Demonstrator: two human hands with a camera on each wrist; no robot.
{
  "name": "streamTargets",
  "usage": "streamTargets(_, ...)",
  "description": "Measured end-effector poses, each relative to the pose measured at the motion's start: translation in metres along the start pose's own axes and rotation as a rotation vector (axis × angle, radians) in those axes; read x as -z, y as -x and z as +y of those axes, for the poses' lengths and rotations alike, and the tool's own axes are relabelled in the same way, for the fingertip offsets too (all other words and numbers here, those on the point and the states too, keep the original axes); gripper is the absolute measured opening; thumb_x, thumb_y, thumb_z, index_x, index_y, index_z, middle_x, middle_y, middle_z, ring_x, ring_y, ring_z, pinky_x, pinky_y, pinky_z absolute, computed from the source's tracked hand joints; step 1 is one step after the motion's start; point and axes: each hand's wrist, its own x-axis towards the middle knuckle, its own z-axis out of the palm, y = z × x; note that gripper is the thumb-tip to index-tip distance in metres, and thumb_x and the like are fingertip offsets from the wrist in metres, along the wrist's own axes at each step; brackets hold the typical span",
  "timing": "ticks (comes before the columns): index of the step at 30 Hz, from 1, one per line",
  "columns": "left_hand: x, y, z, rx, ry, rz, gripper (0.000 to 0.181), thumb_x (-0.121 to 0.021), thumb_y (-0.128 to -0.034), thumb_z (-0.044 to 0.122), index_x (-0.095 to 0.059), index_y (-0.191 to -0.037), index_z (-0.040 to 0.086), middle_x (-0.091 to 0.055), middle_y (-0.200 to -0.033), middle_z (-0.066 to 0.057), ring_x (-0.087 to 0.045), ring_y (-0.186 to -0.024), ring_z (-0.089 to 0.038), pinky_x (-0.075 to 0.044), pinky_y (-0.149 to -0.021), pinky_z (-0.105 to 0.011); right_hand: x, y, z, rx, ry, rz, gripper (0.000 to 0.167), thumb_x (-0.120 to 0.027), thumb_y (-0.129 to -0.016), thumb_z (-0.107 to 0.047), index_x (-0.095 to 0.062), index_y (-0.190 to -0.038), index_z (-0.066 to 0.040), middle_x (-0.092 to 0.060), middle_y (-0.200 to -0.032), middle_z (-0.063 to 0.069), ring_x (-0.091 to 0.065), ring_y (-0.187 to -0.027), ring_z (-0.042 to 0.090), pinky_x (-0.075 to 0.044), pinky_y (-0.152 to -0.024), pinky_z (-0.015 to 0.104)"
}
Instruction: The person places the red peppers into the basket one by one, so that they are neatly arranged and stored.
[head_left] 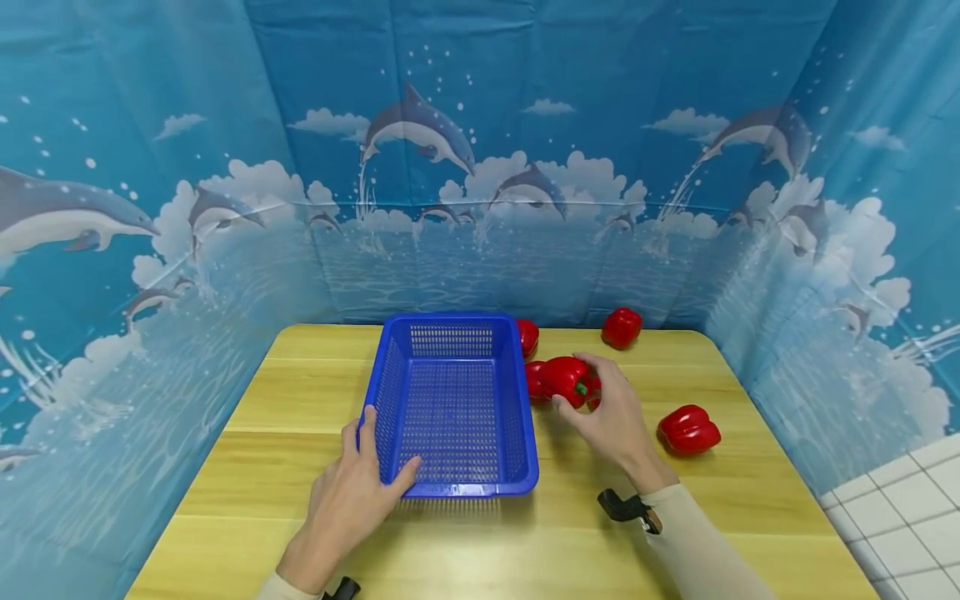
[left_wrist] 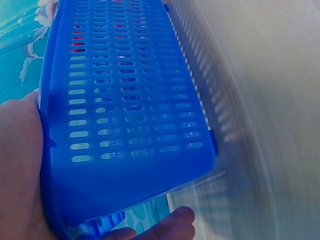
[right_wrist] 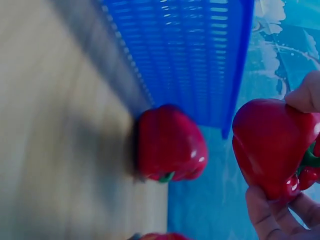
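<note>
R hand [head_left: 611,408] pinching red bell pepper [head_left: 561,377], approx. 3 o'clock of blue plastic basket [head_left: 480,489]; L hand [head_left: 348,496] gripping basket, 7 o'clock. Pepper prob. handling light, firm, slick; wanting hold round sides.

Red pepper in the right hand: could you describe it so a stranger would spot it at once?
Find the big blue basket on the table, then look just right of it to the right hand. That hand grips a glossy red pepper with a green stem. Unlike the other red peppers, it is held up off the table.
</note>
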Motion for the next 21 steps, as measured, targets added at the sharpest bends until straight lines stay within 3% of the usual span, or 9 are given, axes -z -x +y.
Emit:
streamTargets(6,0.0,0.0,0.0,-0.008,-0.007,0.012,0.123,-0.068,-0.105,0.08,-0.017,-0.187,0.005,-0.039,-0.181,-0.028,-0.079,-0.087,-0.04,-0.06,-0.059,-0.046,-0.008,-0.023,-0.019,0.083,-0.028,0.002,0.075,-0.091,-0.098,-0.029,-0.063,-0.164,-0.01,-0.072,-0.149,0.016,-0.068,-0.123,0.031,-0.063,-0.087,0.044)
streamTargets(12,0.001,-0.001,0.0,-0.01,-0.016,0.01,0.123,-0.068,-0.104,0.081,-0.018,-0.187,0.005,-0.042,-0.178,-0.029,-0.078,-0.085,-0.037,-0.058,-0.057,-0.044,-0.016,-0.047,-0.041,0.101,-0.074,-0.062,0.081,-0.093,-0.097,-0.025,-0.056,-0.167,-0.004,-0.07,-0.156,0.02,-0.069,-0.132,0.037,-0.069,-0.095,0.057)
streamTargets(21,0.004,-0.005,0.001,-0.008,0.01,-0.01,0.129,-0.072,-0.098,0.085,-0.023,-0.183,0.003,-0.043,-0.178,-0.024,-0.072,-0.08,-0.027,-0.053,-0.054,-0.038,-0.038,-0.079,-0.07,0.13,-0.065,-0.191,0.081,-0.095,-0.095,-0.027,-0.057,-0.163,-0.005,-0.071,-0.154,0.018,-0.075,-0.133,0.038,-0.073,-0.099,0.055)
